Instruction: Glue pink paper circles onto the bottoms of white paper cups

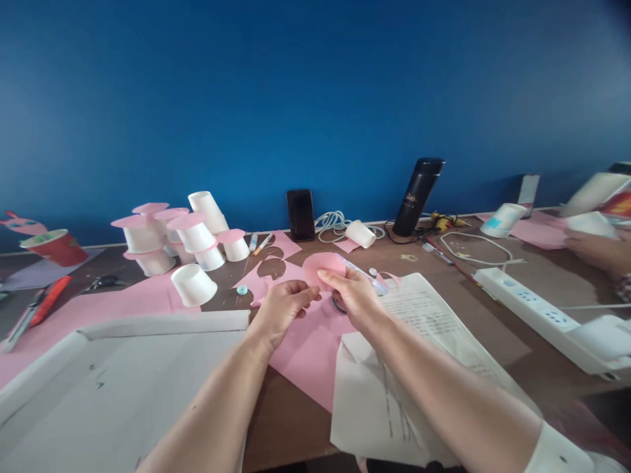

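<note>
Here's the pink paper circle (323,263), up in front of you above the middle of the table (286,420), and your right hand (355,292) has it pinched between thumb and fingers at its lower edge. Your left hand (283,309) is just beside it, thumb and fingertips drawn together; whether they nip anything, you can't tell from here. Beneath your hands lies a pink sheet (300,368), and just beyond, a pink scrap (290,272) with a round hole in it. By your right forearm, printed pages (419,302) lie flat. Over to your left, one white cup (194,285) sits near the stacked cups (142,235), which carry pink discs (187,221). Straight ahead, a phone (300,217) leans upright by the blue wall (315,98), with a black flask (418,197) tilted to its right. Further right there's a power strip (532,309), and beyond it another person's hand (599,253) at a white cup, blurred.
</note>
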{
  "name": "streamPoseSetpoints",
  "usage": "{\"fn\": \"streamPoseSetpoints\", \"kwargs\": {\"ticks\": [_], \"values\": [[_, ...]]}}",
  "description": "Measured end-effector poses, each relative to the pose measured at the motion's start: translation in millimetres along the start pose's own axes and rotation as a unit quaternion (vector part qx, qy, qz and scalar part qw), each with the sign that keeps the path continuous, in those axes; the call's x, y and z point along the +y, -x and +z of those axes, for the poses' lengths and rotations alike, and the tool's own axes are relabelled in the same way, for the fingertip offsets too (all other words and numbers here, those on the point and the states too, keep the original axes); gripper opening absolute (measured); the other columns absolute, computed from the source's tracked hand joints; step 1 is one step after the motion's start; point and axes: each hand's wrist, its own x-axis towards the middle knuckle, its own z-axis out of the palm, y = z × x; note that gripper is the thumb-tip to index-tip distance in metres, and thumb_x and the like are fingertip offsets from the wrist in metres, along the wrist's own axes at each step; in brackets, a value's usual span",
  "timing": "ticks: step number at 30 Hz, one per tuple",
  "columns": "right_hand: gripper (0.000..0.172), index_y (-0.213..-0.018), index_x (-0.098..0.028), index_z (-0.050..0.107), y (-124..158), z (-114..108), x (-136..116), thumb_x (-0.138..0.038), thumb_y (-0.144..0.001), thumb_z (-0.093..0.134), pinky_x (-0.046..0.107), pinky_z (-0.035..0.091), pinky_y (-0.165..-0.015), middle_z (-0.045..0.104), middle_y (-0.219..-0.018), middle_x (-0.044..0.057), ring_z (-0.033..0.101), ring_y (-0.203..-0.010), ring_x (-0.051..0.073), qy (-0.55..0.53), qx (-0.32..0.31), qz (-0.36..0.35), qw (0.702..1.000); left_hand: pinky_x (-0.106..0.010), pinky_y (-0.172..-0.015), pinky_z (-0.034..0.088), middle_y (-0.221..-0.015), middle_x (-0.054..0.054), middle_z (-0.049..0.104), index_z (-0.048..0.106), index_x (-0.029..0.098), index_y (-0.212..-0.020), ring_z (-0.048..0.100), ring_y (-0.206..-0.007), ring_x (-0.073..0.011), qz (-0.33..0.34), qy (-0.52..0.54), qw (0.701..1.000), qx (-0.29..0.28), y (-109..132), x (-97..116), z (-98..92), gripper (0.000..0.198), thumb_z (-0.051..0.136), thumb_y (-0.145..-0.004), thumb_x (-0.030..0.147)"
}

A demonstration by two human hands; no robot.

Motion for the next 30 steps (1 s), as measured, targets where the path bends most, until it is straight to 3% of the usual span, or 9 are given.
{"fn": "streamPoseSetpoints", "kwargs": {"ticks": [4, 9, 13, 16, 21, 25, 30], "values": [[0.033, -0.072, -0.019, 0.062, 2.1, -0.2, -2.7, -0.050, -0.067, 0.072, 0.024, 0.029, -0.045, 0.054, -0.056, -0.003, 0.040, -0.044, 0.009, -0.025, 0.006, 0.032, 0.999, -0.023, -0.054, 0.034, -0.066, -0.001, 0.055, 0.063, 0.014, -0.066, 0.043, -0.060, -0.0096, -0.004, 0.002, 1.000, 0.006, 0.4, 2.7, 0.0, 0.029, 0.071, -0.067, 0.041], [0.039, -0.075, -0.020, 0.062, 2.2, -1.2, -2.4, -0.059, -0.076, 0.060, 0.025, 0.037, -0.054, 0.062, -0.071, 0.002, 0.051, -0.060, 0.013, -0.014, -0.027, 0.022, 0.999, -0.023, -0.057, 0.035, -0.067, -0.001, 0.055, 0.064, 0.015, -0.069, 0.045, -0.061, -0.0097, 0.003, -0.001, 1.000, 0.015, -0.8, 0.4, -4.1, 0.030, 0.071, -0.069, 0.044], [0.034, -0.081, -0.020, 0.064, -0.1, -0.9, 0.8, -0.052, -0.071, 0.068, 0.025, 0.038, -0.057, 0.065, -0.076, 0.002, 0.053, -0.063, 0.013, -0.033, -0.032, 0.040, 0.998, -0.023, -0.057, 0.035, -0.068, -0.001, 0.056, 0.064, 0.015, -0.069, 0.044, -0.061, -0.0097, 0.003, 0.000, 1.000, 0.002, -1.2, -1.7, -5.0, 0.030, 0.072, -0.068, 0.044], [0.034, -0.081, -0.018, 0.065, -2.0, -0.1, 2.7, -0.047, -0.066, 0.072, 0.025, 0.036, -0.053, 0.064, -0.070, 0.002, 0.050, -0.057, 0.012, -0.044, -0.018, 0.051, 0.998, -0.022, -0.056, 0.035, -0.076, -0.004, 0.061, 0.064, 0.015, -0.071, 0.046, -0.065, -0.0103, -0.009, 0.012, 1.000, -0.009, 0.4, 0.0, -4.2, 0.031, 0.073, -0.067, 0.044], [0.033, -0.078, -0.017, 0.065, -3.7, 1.3, 1.4, -0.043, -0.061, 0.076, 0.026, 0.036, -0.054, 0.064, -0.067, 0.002, 0.051, -0.058, 0.012, -0.085, 0.017, 0.063, 0.994, -0.025, -0.063, 0.040, -0.100, -0.007, 0.065, 0.067, 0.018, -0.094, 0.053, -0.076, -0.0132, -0.033, 0.015, 0.999, -0.013, 3.4, 3.9, -2.2, 0.041, 0.066, -0.073, 0.053], [0.031, -0.078, -0.018, 0.066, -1.3, 3.9, 0.3, -0.043, -0.063, 0.076, 0.025, 0.033, -0.053, 0.060, -0.065, 0.000, 0.046, -0.054, 0.010, -0.086, 0.011, 0.064, 0.994, -0.025, -0.063, 0.039, -0.081, -0.001, 0.061, 0.066, 0.019, -0.083, 0.051, -0.072, -0.0134, 0.003, -0.024, 1.000, 0.004, 1.7, 1.3, 0.1, 0.037, 0.068, -0.069, 0.053], [0.030, -0.077, -0.018, 0.067, 2.9, 6.6, 0.5, -0.043, -0.064, 0.076, 0.026, 0.034, -0.055, 0.061, -0.066, 0.000, 0.046, -0.055, 0.010, -0.073, -0.014, 0.057, 0.996, -0.024, -0.052, 0.027, -0.054, 0.006, 0.043, 0.052, 0.018, -0.060, 0.036, -0.052, -0.0091, 0.016, -0.101, 0.992, 0.072, -0.1, 0.7, -0.7, 0.038, 0.069, -0.067, 0.051]]}}
